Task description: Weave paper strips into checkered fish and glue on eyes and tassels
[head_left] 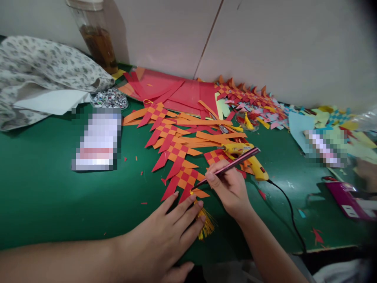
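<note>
A chain of woven red-and-orange paper strips (186, 177) runs down the green table, with a yellow tassel (208, 224) at its near end. My left hand (173, 224) lies palm down with its fingers stretched out, the fingertips resting on the lowest paper tips and the top of the tassel. In my right hand (231, 188) is a pair of slim, dark pink metallic tweezers (235, 162). Their points reach the tassel's top, beside my left fingertips. Just beyond my right hand, a yellow glue gun (259, 167) lies over more woven paper, partly hidden.
Loose orange strips (206, 121) and red sheets (176, 92) lie behind the chain. A phone (98, 139) is at left, near a patterned cloth (44, 74) and a drink bottle (98, 43). The glue gun's black cord (290, 204) trails right. Paper scraps fill the back right.
</note>
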Tool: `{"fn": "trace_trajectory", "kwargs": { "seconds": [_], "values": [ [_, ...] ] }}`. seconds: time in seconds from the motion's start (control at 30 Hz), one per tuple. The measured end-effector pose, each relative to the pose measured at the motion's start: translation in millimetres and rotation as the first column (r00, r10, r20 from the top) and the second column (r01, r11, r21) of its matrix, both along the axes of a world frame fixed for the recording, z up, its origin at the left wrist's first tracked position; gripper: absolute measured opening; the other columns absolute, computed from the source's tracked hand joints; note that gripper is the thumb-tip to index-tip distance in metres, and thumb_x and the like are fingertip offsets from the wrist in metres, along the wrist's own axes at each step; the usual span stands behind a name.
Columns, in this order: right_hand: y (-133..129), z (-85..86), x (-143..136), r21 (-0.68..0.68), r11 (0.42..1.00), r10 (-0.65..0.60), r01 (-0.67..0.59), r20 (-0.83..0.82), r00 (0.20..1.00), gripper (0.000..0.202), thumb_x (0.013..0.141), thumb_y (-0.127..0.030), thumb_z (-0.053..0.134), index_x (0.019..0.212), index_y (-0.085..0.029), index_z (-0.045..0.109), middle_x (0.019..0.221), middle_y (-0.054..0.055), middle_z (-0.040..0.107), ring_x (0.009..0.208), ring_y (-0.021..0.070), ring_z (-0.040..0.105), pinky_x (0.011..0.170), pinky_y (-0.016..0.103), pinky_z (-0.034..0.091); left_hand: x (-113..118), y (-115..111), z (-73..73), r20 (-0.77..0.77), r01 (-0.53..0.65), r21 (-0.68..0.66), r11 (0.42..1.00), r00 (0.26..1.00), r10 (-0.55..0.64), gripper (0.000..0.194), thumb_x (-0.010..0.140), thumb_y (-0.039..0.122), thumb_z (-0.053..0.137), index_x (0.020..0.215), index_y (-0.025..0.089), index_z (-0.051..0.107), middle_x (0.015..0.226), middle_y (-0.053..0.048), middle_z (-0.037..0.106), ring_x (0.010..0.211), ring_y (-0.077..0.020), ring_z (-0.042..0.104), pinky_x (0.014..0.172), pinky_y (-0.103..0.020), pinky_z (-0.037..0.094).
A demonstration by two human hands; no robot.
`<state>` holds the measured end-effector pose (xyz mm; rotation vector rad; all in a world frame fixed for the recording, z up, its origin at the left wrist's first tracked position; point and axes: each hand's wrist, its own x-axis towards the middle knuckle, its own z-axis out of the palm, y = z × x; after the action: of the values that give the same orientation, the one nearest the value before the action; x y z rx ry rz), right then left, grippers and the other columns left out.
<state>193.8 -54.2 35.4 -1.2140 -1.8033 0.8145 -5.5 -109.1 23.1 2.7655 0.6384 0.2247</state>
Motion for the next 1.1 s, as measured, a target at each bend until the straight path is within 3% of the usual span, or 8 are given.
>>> {"fn": "trace_trajectory", "kwargs": {
  "seconds": [0.23,0.43,1.1],
  "values": [
    [0.3,-0.9,-0.7,-0.028,0.998,0.051,-0.05,0.041,0.998,0.016,0.089,-0.032,0.055,0.078,-0.021,0.054,0.068,0.0,0.056,0.059,0.0124,0.052,0.051,0.025,0.04,0.5,-0.4,0.8,-0.004,-0.002,-0.013,1.0,1.0,0.002,0.06,0.093,0.049,0.035,0.139,0.011,0.04,0.146,-0.015,0.04,0.135,-0.0304,0.034,0.11,-0.044,0.022],
    [1.4,0.1,1.4,0.029,1.0,-0.007,0.006,0.024,1.0,0.016,0.09,-0.03,0.055,0.077,-0.021,0.054,0.067,-0.001,0.054,0.058,0.0118,0.051,0.052,0.025,0.04,0.0,0.1,0.7,0.002,-0.001,-0.006,1.0,1.0,0.001,0.06,0.093,0.049,0.035,0.139,0.012,0.04,0.147,-0.015,0.039,0.135,-0.0297,0.033,0.11,-0.043,0.023],
    [1.6,-0.7,-0.1,0.026,1.0,0.004,-0.006,0.072,0.997,0.014,0.089,-0.028,0.056,0.077,-0.02,0.053,0.066,-0.003,0.052,0.056,0.0096,0.049,0.05,0.022,0.038,0.9,-1.0,-0.2,0.0,-0.002,0.023,1.0,1.0,0.002,0.058,0.094,0.048,0.03,0.138,0.011,0.039,0.146,-0.016,0.04,0.134,-0.031,0.035,0.108,-0.046,0.024]
  ]
}}
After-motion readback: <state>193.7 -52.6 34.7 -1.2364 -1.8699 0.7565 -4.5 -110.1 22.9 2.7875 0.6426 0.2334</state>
